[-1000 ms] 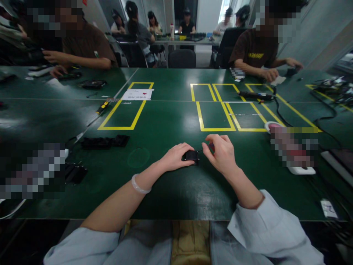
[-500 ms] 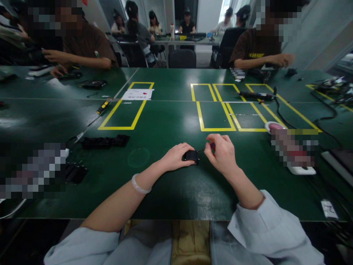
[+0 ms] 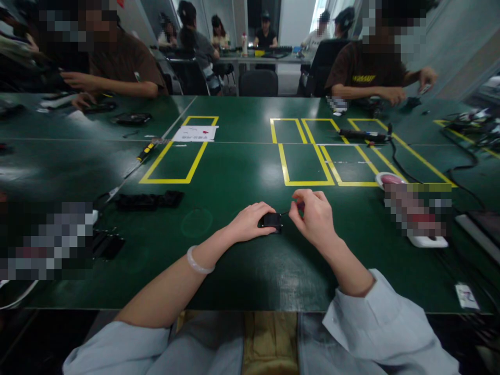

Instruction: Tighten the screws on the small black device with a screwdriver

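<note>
Currently, the left hand point(image 3: 253, 221) is closed round a small black block point(image 3: 273, 221), which sits on the green table point(image 3: 242, 281). Just right of the block, apart from the left hand, the right hand point(image 3: 313, 214) pinches a thin dark tool point(image 3: 285, 213) pointing at it; whether the tip touches, I cannot tell. Left of the block and slightly farther off lies a long black piece point(image 3: 150, 200); well beyond the block, leftward, a paper sheet point(image 3: 195, 134).

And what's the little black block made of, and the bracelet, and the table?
The black block looks like plastic: dark, straight edges, little shine. The bracelet could be stone, glass or plastic: pale and glossy. The table seems coated, maybe laminate: smooth green, reflecting light.
</note>
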